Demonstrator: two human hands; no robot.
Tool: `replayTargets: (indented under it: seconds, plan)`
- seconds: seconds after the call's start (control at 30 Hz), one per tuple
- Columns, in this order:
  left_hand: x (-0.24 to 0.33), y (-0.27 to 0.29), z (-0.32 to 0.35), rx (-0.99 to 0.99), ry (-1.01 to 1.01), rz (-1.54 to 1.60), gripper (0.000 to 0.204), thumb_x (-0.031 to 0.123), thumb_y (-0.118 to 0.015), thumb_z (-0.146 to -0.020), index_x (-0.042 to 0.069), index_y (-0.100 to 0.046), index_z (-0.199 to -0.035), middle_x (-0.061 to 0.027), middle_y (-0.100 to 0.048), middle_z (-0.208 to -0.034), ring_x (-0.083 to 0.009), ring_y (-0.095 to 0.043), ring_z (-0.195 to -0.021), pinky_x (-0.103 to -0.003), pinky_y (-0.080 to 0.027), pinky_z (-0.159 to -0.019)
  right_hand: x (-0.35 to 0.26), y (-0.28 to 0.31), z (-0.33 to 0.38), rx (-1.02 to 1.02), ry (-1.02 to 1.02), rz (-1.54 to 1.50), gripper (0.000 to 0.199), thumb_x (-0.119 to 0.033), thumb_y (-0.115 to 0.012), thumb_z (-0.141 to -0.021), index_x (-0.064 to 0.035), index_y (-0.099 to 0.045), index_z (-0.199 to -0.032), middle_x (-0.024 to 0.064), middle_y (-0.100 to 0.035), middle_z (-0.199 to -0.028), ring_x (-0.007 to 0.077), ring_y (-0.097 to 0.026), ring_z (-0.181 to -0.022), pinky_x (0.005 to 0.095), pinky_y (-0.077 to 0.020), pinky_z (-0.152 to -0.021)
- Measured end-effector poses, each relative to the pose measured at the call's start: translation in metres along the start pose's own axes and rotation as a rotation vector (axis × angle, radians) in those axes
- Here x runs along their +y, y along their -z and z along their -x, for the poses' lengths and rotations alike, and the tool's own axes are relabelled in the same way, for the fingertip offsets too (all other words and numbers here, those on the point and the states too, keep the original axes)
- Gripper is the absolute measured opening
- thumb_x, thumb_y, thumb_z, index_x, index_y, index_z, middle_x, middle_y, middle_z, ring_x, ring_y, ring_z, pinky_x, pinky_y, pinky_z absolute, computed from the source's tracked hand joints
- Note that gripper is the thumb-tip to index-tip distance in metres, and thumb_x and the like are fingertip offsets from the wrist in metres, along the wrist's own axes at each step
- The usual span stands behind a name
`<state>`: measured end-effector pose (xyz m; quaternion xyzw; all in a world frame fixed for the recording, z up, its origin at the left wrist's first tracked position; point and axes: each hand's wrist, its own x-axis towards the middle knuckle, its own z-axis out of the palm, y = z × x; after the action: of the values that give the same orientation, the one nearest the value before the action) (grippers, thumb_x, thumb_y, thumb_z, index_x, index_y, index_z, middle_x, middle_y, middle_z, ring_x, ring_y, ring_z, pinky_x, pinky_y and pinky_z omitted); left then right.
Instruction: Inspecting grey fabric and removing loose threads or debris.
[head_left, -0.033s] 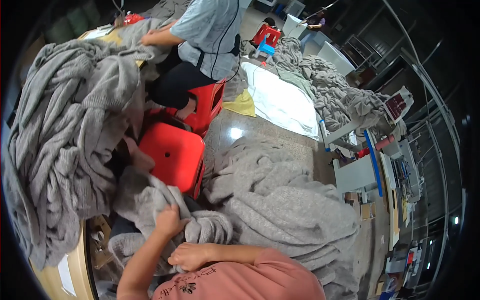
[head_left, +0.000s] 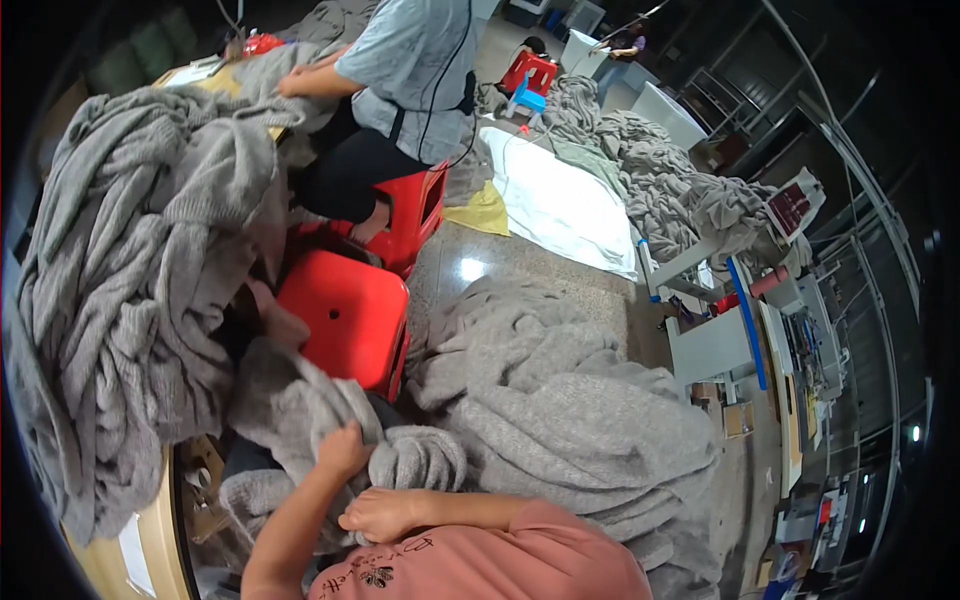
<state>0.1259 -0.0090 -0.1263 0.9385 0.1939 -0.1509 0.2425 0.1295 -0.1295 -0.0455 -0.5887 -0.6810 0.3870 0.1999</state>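
Observation:
A grey knitted garment (head_left: 275, 400) lies bunched across my lap, with one ribbed-looking roll of folds standing up just right of my left hand. My left hand (head_left: 343, 452) is closed on a fold of this knit. Below it and a little to the right, my right hand (head_left: 385, 514) is closed, back upward, against the lower part of the same cloth; the fingertips are partly hidden. To the right, a large heap of grey knitwear (head_left: 580, 430) spreads over the floor.
A red stool (head_left: 345, 315) stands ahead of my lap. More grey knitwear (head_left: 150, 260) hangs over the wooden table (head_left: 110, 560) at left. A co-worker (head_left: 410, 80) sits on another red stool, handling grey cloth. White sheeting (head_left: 560, 200) covers floor ahead; a workbench (head_left: 715, 345) stands right.
My left hand has shifted slightly down and right, and the fold around it has moved with it. My right hand stays in nearly the same place.

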Motion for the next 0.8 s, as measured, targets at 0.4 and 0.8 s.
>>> replayTargets:
  seconds: [0.4, 0.8]
  plan:
    - [0.077, 0.208, 0.097, 0.578, -0.447, 1.007, 0.021, 0.009, -0.072, -0.066, 0.0, -0.055, -0.073, 0.0, -0.054, -0.067, -0.0064, -0.048, -0.064, -0.019, -0.039, -0.059, -0.009, 0.003, 0.016, 0.536, 0.247, 0.343, 0.01, -0.014, -0.053, -0.065, -0.0048, -0.056, -0.066, 0.009, -0.056, -0.064, 0.0265, -0.058, -0.06, 0.0382, -0.0428, -0.049]
    - [0.074, 0.182, 0.121, 0.571, -0.373, 1.295, 0.012, 0.006, -0.066, -0.07, 0.001, -0.055, -0.072, 0.0, -0.055, -0.068, -0.0062, -0.047, -0.064, -0.018, -0.037, -0.06, -0.035, 0.069, 0.039, 1.282, 0.115, 0.192, 0.045, -0.005, -0.066, -0.062, 0.0005, -0.049, -0.102, 0.0167, -0.052, -0.098, 0.0353, -0.053, -0.084, 0.0386, -0.0459, -0.069]
